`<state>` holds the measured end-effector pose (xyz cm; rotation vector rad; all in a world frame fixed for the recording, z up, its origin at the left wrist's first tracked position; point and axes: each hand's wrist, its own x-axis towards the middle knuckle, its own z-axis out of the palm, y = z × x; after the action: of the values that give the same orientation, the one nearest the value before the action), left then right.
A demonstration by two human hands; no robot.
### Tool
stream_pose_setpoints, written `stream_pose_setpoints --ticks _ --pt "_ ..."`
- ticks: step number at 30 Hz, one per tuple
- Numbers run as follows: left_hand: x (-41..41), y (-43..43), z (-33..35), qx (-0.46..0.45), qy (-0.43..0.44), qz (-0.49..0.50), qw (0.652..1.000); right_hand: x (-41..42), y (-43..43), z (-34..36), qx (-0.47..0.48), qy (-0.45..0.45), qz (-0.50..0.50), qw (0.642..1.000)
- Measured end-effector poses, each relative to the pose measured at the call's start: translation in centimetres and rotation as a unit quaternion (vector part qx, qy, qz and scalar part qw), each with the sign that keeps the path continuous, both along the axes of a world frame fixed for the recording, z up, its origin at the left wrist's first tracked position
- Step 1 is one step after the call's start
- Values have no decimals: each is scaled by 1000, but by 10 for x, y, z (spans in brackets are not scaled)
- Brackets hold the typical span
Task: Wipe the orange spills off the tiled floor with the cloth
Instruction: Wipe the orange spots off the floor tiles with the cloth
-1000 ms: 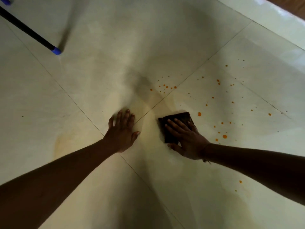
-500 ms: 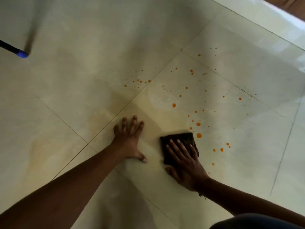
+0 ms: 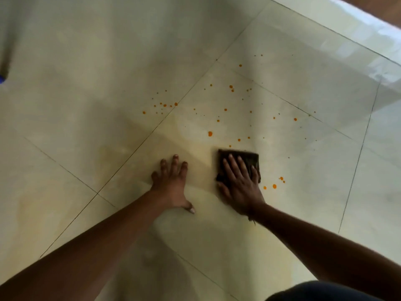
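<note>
A dark brown folded cloth lies flat on the pale tiled floor. My right hand presses on it with straight spread fingers, covering its near half. My left hand rests flat on the bare tile to the left of the cloth, fingers spread. Orange spills dot the tiles beyond the cloth in several small drops. A few more orange drops sit just right of my right hand. A faint yellowish smear marks the tile between and below my hands.
A blue tip of a pole shows at the left edge. A bright raised ledge runs along the top right, with wood behind it. Dark clothing shows at the bottom right. Thin grout lines cross the floor.
My right hand has slid the cloth to the right, over the drops that lay beside it. The view has shifted, so the blue pole tip sits almost out of frame. My left hand stays flat.
</note>
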<state>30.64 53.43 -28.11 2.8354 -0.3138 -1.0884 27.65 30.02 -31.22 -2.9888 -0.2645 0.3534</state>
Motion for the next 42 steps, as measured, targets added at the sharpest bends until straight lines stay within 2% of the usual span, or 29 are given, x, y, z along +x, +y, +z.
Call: stream_pose_setpoints --ticks 2,4,7,10,13,15,18,20,21,22,24,26,29,34,35,39,42 --pt "-6 -11 -3 16 -21 15 1000 7 6 1 8 6 -38 999" --pt "-7 -15 -4 23 -30 18 999 -33 -1 -3 20 0 -19 1000" --pt "-6 -18 3 29 -22 21 999 -82 -25 2 27 36 13 999" --pt "-3 -30 10 27 -54 -49 997 -14 -19 4 5 16 -56 998" --pt "1 -40 11 13 -28 -114 993 34 -11 7 14 24 -76 997" --pt "3 -43 16 24 -13 -122 992 1 -17 6 20 6 -44 999" --pt "3 -52 26 32 7 -107 994 -89 -39 11 11 29 -1 1000" --pt "0 -65 31 23 2 -97 995 -78 -54 7 9 39 -48 998" --pt "-3 -73 29 12 -11 -100 995 -56 -57 8 7 27 -106 994" --pt "-6 -82 26 -1 -31 -114 993 -35 -58 7 2 28 -163 986" --pt "-14 -98 15 -23 -45 -159 986 -24 -58 2 -2 15 -214 977" --pt "-16 -108 6 -25 -30 -172 984 -62 -56 -4 2 -10 -183 983" --pt "-15 -109 7 -13 -13 -170 985 -113 -68 -4 5 8 -137 990" --pt "-12 -109 3 -13 -18 -174 984 -37 -75 5 -10 20 -262 965" --pt "-12 -108 3 -14 -17 -175 984 -44 -67 3 0 9 -246 969" --pt "-10 -109 4 -15 -16 -171 985 -156 -28 2 35 19 -56 998" --pt "-10 -109 2 -12 -25 -172 985 -186 -39 3 32 12 0 999"
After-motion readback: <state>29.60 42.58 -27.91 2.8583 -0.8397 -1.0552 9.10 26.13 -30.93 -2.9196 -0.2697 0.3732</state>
